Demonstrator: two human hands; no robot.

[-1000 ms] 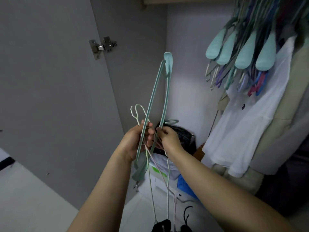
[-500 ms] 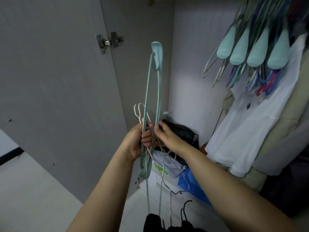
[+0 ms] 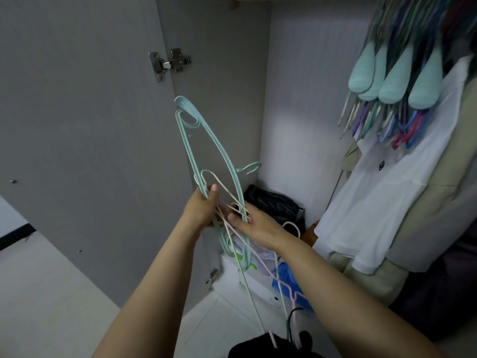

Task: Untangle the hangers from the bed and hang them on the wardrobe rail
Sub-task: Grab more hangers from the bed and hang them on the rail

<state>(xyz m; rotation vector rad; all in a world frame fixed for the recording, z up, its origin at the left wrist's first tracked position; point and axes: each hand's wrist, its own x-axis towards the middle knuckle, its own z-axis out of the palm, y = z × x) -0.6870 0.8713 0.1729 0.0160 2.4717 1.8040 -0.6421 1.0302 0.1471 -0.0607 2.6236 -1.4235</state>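
A tangled bundle of hangers is held up in front of the open wardrobe. A teal plastic hanger (image 3: 206, 140) stands almost upright, its end near the door hinge. Thin white and pink wire hangers (image 3: 247, 277) trail down from the bundle. My left hand (image 3: 204, 210) grips the teal hanger and the wire hooks at their middle. My right hand (image 3: 254, 223) pinches the wires just to the right of it. Many hangers (image 3: 392, 81) hang at the upper right; the rail itself is out of view.
The grey wardrobe door (image 3: 85, 140) stands open on the left, with a metal hinge (image 3: 169, 64). A white shirt (image 3: 382, 202) and beige clothes hang on the right. A black bag (image 3: 273, 202), a blue item and boxes sit on the wardrobe floor.
The teal hanger has tilted leftward and sits lower in view. Both hands have stayed together on the bundle, the right hand shifting slightly right along the wires.
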